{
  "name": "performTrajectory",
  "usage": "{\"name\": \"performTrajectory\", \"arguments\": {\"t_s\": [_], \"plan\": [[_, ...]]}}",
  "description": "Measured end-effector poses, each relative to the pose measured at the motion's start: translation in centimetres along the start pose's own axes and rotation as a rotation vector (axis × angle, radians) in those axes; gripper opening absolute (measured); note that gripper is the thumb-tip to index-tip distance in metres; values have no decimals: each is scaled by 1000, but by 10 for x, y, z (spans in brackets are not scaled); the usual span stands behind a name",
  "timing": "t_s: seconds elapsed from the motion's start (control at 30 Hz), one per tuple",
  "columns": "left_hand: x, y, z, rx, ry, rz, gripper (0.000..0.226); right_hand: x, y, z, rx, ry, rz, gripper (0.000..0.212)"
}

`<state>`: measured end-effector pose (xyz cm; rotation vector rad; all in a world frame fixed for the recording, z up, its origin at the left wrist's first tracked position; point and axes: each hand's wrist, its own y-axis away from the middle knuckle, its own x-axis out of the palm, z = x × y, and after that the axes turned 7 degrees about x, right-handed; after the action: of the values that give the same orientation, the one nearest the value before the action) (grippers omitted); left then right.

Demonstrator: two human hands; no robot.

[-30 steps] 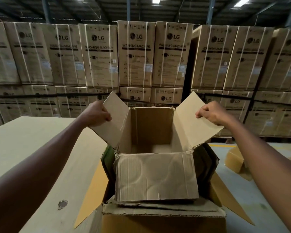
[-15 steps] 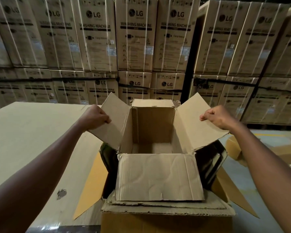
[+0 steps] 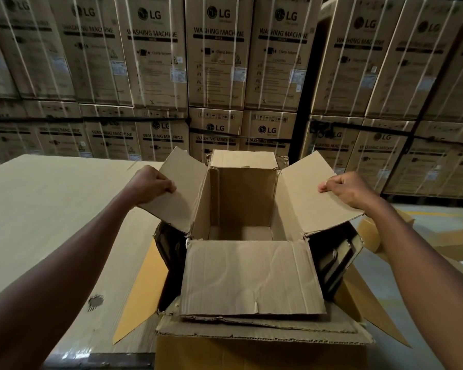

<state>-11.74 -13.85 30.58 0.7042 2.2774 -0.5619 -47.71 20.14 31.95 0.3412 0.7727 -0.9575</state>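
An open, empty cardboard box (image 3: 242,198) stands upright inside a larger open carton (image 3: 262,348) in front of me. My left hand (image 3: 150,184) grips the box's left flap (image 3: 179,188) at its outer edge. My right hand (image 3: 345,188) grips the right flap (image 3: 310,196) the same way. Both flaps are spread outward and upward. The near flap (image 3: 249,276) hangs down toward me over the carton's edge, and the far flap (image 3: 242,158) stands up. Dark packing material (image 3: 332,255) shows on both sides between box and carton.
A broad flat cardboard surface (image 3: 46,214) lies to the left. Strapped washing-machine cartons (image 3: 219,54) are stacked as a wall behind. Loose cardboard pieces (image 3: 372,231) lie on the grey floor (image 3: 385,284) at right.
The view has tilted down and the box and hands sit lower in frame. Both hands keep their grip on the side flaps, which have spread slightly flatter.
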Motion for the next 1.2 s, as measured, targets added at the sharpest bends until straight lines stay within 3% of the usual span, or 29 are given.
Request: {"name": "performTrajectory", "arguments": {"t_s": [0.17, 0.27, 0.43, 0.73, 0.93, 1.07, 1.2], "plan": [[-6, 2, 13, 73, -98, 34, 26, -13, 2, -9, 66, 21, 98, 14], [-9, 2, 20, 90, -315, 58, 30, -15, 6, -18, 88, 86, 142, 14], [3, 8, 21, 111, -311, 31, 29, -3, 11, -33, 88, 53, 67, 21], [17, 26, 15, 132, -381, 7, 28, 13, 29, -30, 69, 275, -102, 34], [24, 70, -3, 272, -289, -189, 25, 19, 63, -26, -19, 163, -178, 30], [31, 110, -21, 378, -156, -218, 30, 26, 101, -24, -78, -37, -183, 25], [36, 159, -41, 363, -7, -231, 32, 41, 147, -8, -142, -174, -176, 28]]}}
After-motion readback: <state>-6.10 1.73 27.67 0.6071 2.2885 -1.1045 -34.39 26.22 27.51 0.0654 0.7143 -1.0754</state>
